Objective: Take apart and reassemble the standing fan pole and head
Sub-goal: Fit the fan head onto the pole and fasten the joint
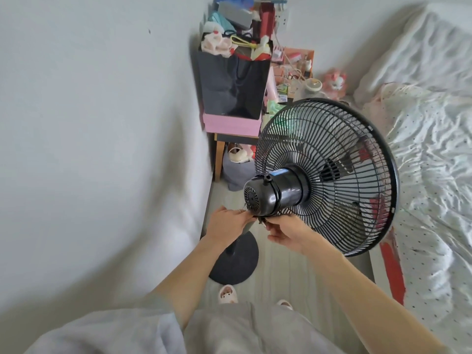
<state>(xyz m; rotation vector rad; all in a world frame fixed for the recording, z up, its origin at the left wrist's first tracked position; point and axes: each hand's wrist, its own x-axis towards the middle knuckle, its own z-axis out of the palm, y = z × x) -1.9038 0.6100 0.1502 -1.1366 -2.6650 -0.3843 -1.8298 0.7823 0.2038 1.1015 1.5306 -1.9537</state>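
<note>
Left hand [226, 223]: reaches the neck joint [261, 221] beneath the motor housing [277, 191]; fingertips hidden, so its grip cannot be told.
Right hand [286, 232]: fingers curled round the same joint from the opposite side.
Fan head [329, 159]: seated on the joint, grille facing the bed [434, 154].
Base [236, 263]: on the floor; pole not clearly seen.
Progress: judged early. The head is not yet off, and removal and reassembly remain.

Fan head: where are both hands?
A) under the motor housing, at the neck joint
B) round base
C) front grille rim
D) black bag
A: the left hand and right hand meet at the neck joint just beneath the motor housing, well above the round base.
</note>
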